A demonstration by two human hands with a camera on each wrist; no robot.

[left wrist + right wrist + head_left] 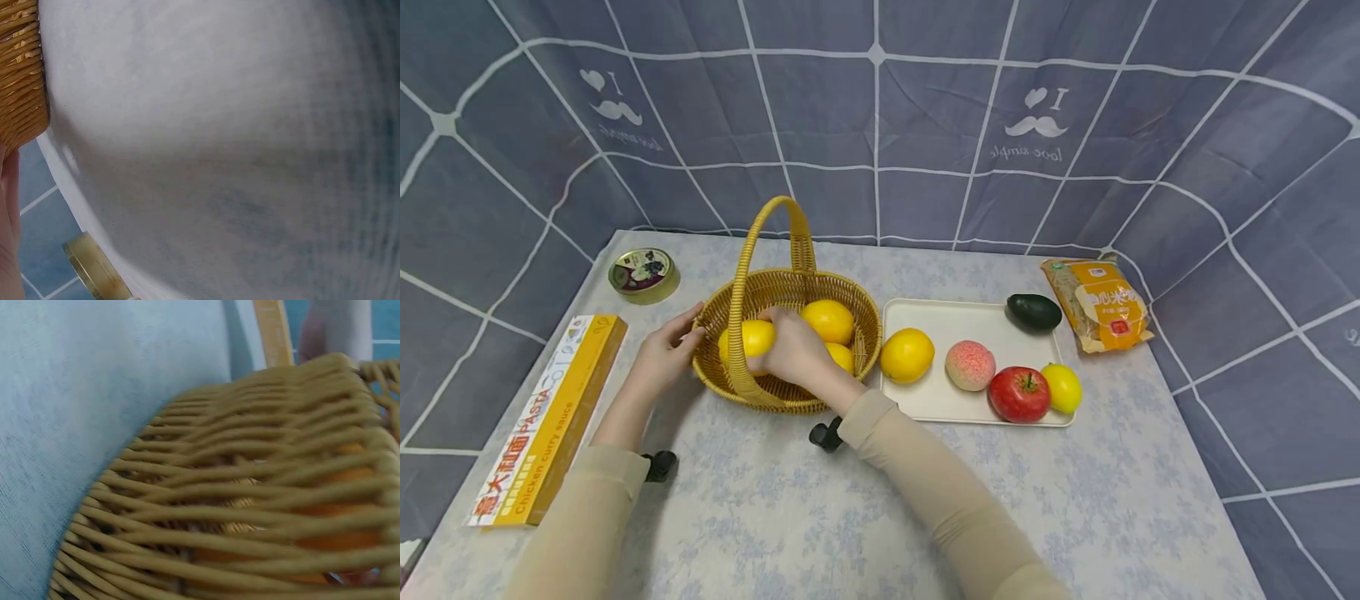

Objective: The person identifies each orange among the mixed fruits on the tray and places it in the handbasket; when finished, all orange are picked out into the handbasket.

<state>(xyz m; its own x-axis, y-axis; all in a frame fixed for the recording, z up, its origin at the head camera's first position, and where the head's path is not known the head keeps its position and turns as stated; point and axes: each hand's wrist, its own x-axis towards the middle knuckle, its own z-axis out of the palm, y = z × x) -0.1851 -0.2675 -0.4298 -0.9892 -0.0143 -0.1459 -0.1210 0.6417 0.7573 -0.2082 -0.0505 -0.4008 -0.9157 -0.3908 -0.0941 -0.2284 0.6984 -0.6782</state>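
A wicker basket (867, 317) with a tall arched handle stands left of centre, holding several lemons. My right hand (790, 346) reaches inside it, thumb and fingers around the lemon (756, 337) at the left, partly behind the handle. Two more lemons lie to its right, one at the back (827, 321) and one nearer the front (840, 358). At the basket's left rim, my left hand (664, 354) grips the edge between thumb and fingers. The right wrist view is filled by the woven basket wall (206, 487), which hides most of that hand's work.
Right of the basket, a white tray (947, 321) holds a lemon (907, 356), a peach (970, 365), a red apple (1019, 396), a small yellow fruit (1064, 388) and a dark green avocado (1033, 312). Beyond lies an orange food packet (1097, 304). A tin (643, 273) and pasta box (553, 421) are left.
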